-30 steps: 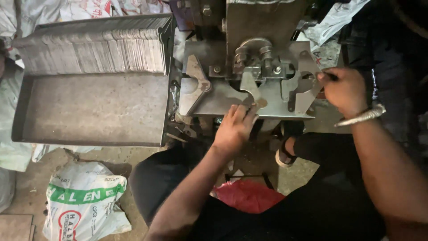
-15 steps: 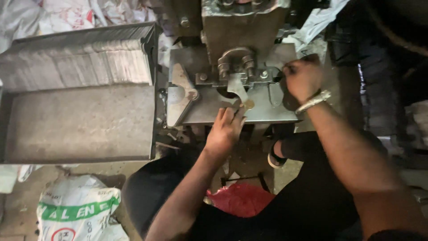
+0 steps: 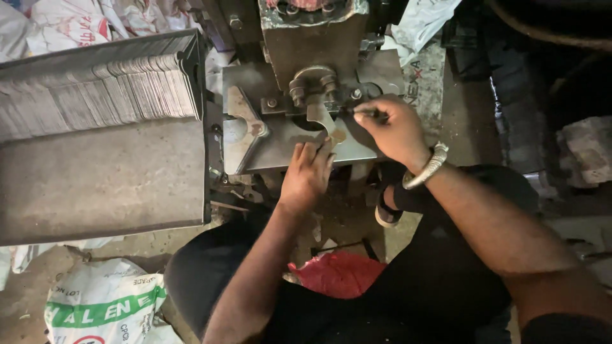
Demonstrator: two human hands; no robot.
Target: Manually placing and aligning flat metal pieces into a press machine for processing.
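My left hand [image 3: 307, 173] rests on the front edge of a grey press plate [image 3: 274, 150], its fingertips pinching a small flat metal piece [image 3: 336, 136] under the curved tool [image 3: 315, 114] of the machine [image 3: 312, 38]. My right hand [image 3: 392, 127], with a silver bracelet [image 3: 426, 167] at the wrist, is closed around a thin dark rod [image 3: 363, 112] that points left toward the tool. A row of thin metal blanks [image 3: 95, 95] stands on edge at the back of a large grey tray [image 3: 102, 185] to the left.
A white sack with a green band [image 3: 102, 306] lies on the floor at lower left. A red cloth [image 3: 341, 272] sits between my knees. White bags [image 3: 95, 25] are piled behind the tray. A sandalled foot [image 3: 386, 213] shows below the plate.
The view has shifted right, so machine and tray sit further left. My right hand moved left from the plate's right edge toward the curved tool. My left hand stays at the plate's front.
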